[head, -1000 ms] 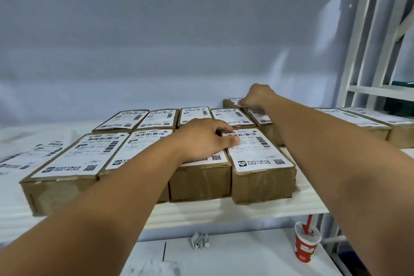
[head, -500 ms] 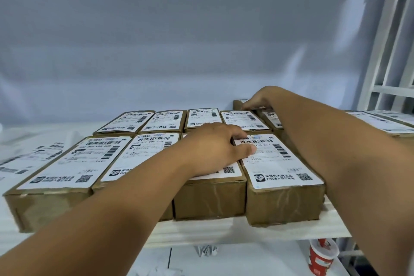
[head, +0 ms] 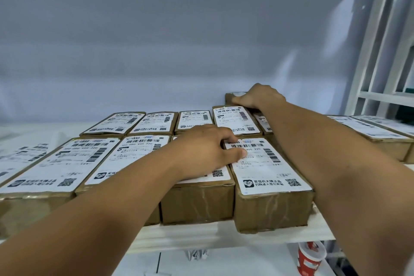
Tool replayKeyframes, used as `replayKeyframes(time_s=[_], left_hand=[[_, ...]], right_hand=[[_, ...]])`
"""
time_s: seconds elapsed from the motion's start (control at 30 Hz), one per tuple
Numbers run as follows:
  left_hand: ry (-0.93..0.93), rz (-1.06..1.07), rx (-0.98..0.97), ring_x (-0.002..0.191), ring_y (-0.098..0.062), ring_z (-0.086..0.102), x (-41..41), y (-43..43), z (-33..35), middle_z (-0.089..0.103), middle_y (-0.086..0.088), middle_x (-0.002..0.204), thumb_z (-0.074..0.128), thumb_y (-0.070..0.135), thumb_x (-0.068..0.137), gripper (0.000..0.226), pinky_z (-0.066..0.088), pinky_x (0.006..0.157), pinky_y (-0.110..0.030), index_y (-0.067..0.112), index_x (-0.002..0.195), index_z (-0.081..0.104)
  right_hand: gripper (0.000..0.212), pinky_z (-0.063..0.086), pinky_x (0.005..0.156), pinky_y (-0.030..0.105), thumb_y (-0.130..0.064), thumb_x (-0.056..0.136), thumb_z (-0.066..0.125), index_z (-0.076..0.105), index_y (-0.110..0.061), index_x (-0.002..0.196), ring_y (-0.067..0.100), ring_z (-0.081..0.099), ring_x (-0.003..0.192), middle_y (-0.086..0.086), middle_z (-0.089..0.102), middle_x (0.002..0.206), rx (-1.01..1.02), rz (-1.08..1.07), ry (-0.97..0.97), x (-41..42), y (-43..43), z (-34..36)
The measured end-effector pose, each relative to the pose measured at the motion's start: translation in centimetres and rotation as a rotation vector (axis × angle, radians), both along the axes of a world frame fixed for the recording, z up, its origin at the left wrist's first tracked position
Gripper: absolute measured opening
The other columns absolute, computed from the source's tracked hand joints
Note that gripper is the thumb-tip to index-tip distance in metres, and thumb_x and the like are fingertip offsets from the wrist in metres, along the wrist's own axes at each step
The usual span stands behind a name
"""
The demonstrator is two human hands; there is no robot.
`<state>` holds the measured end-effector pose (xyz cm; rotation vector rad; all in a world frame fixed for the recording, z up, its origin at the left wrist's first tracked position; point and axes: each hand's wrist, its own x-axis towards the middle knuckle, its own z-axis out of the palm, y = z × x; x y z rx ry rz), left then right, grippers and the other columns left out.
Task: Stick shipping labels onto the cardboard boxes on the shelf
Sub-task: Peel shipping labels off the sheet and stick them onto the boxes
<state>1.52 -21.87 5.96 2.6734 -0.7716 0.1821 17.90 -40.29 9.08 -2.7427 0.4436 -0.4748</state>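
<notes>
Brown cardboard boxes with white shipping labels lie in two rows on the white shelf [head: 224, 236]. My left hand [head: 208, 150] rests palm down on the third front box [head: 197, 204]. Its thumb presses the label [head: 266, 170] of the rightmost front box [head: 273, 210], near the barcode. My right hand [head: 259, 96] reaches over to a far box [head: 229, 97] standing behind the back row. Its fingers curl over that box's near left edge, where a bit of white label shows. My right forearm hides most of the box.
More labelled boxes [head: 367, 134] lie on the shelf to the right, and loose label sheets [head: 20, 154] at the left. A white frame [head: 380, 56] stands at far right. Below the shelf sit a red paper cup [head: 309, 260] and crumpled paper [head: 197, 254].
My view has moved closer to the boxes. My left thumb has slid further onto the rightmost front box's label. My right hand stays on the far box.
</notes>
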Motion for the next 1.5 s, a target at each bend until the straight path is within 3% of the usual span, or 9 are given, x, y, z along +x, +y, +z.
replayKeyframes(time_s=[0.13, 0.4, 0.6, 0.73, 0.93, 1.07, 1.1, 1.27, 1.5], left_hand=[[0.013, 0.008, -0.011, 0.086, -0.005, 0.043, 0.0, 0.0, 0.0, 0.047, 0.014, 0.101, 0.048, 0.059, 0.086, 0.046, 0.03, 0.063, -0.012, 0.037, 0.127, 0.051], [0.022, 0.005, 0.0, 0.092, -0.005, 0.043, -0.4, 0.0, 0.1, 0.046, 0.014, 0.106, 0.047, 0.06, 0.086, 0.046, 0.031, 0.067, -0.013, 0.038, 0.126, 0.05], [0.039, 0.01, -0.008, 0.103, -0.005, 0.043, -0.5, 0.0, 0.1, 0.043, 0.012, 0.128, 0.044, 0.061, 0.087, 0.05, 0.033, 0.082, -0.022, 0.039, 0.131, 0.043], [0.03, 0.009, 0.031, 0.108, -0.005, 0.04, -0.5, -0.1, 0.0, 0.042, 0.011, 0.133, 0.043, 0.061, 0.087, 0.053, 0.03, 0.086, -0.021, 0.037, 0.135, 0.043], [-0.015, 0.004, 0.006, 0.111, -0.005, 0.041, -0.2, 0.2, -0.1, 0.043, 0.009, 0.134, 0.042, 0.052, 0.092, 0.045, 0.03, 0.087, -0.018, 0.036, 0.134, 0.044], [-0.008, -0.047, -0.057, 0.092, 0.004, 0.047, -0.3, 0.1, 0.0, 0.049, 0.014, 0.121, 0.04, 0.045, 0.096, 0.035, 0.032, 0.072, -0.005, 0.037, 0.128, 0.051], [0.011, -0.088, -0.073, 0.099, 0.004, 0.047, -0.5, 0.1, 0.0, 0.05, 0.016, 0.123, 0.037, 0.049, 0.094, 0.038, 0.031, 0.076, -0.004, 0.037, 0.128, 0.052], [0.087, -0.112, 0.074, 0.136, -0.005, 0.029, -0.8, 0.0, 0.1, 0.031, 0.022, 0.148, 0.041, 0.09, 0.061, 0.087, 0.024, 0.113, -0.032, 0.047, 0.137, 0.038], [0.16, -0.091, -0.016, 0.124, -0.008, 0.041, -0.9, -0.1, 0.3, 0.037, 0.015, 0.146, 0.046, 0.076, 0.06, 0.082, 0.032, 0.101, -0.026, 0.047, 0.137, 0.037]], right_hand=[[0.048, 0.044, 0.07, 0.031, -0.064, 0.062, 0.06, 0.05, -0.021, 0.08, 0.025, 0.059, 0.086, -0.001, 0.059, 0.085, 0.076, -0.005, -0.091, -0.1, -0.1, -0.3], [0.074, 0.031, 0.073, 0.034, -0.062, 0.07, 0.06, 0.04, -0.015, 0.123, 0.032, 0.047, 0.115, 0.006, 0.058, 0.115, 0.176, -0.009, -0.153, 0.3, -0.7, -1.0], [0.075, 0.031, 0.071, 0.037, -0.055, 0.069, 0.06, 0.031, -0.019, 0.128, 0.034, 0.038, 0.118, 0.006, 0.053, 0.103, 0.414, 0.002, -0.291, 0.3, -0.8, -1.0], [0.071, 0.039, 0.075, 0.039, -0.051, 0.07, 0.06, 0.029, -0.022, 0.127, 0.031, 0.037, 0.116, 0.008, 0.053, 0.111, 0.559, 0.007, -0.386, 0.0, -1.1, -0.8], [0.063, 0.034, 0.072, 0.037, -0.049, 0.075, 0.06, 0.032, -0.022, 0.124, 0.03, 0.036, 0.116, 0.01, 0.051, 0.115, 0.615, 0.036, -0.445, -0.4, -1.4, -0.1], [0.061, 0.033, 0.071, 0.037, -0.05, 0.074, 0.059, 0.035, -0.021, 0.121, 0.031, 0.034, 0.116, 0.009, 0.053, 0.114, 0.628, 0.026, -0.414, -1.1, -1.8, 0.9], [0.061, 0.034, 0.071, 0.037, -0.051, 0.073, 0.059, 0.035, -0.021, 0.122, 0.031, 0.033, 0.117, 0.01, 0.053, 0.115, 0.625, 0.013, -0.411, -1.4, -1.8, 1.1], [0.061, 0.042, 0.075, 0.038, -0.05, 0.072, 0.06, 0.036, -0.023, 0.121, 0.03, 0.032, 0.117, 0.008, 0.052, 0.116, 0.64, 0.021, -0.444, -3.8, -1.9, 2.2], [0.049, 0.043, 0.078, 0.034, -0.049, 0.073, 0.062, 0.038, -0.027, 0.11, 0.026, 0.034, 0.111, 0.006, 0.054, 0.11, 0.536, 0.095, -0.491, -9.0, -1.6, 1.9]])
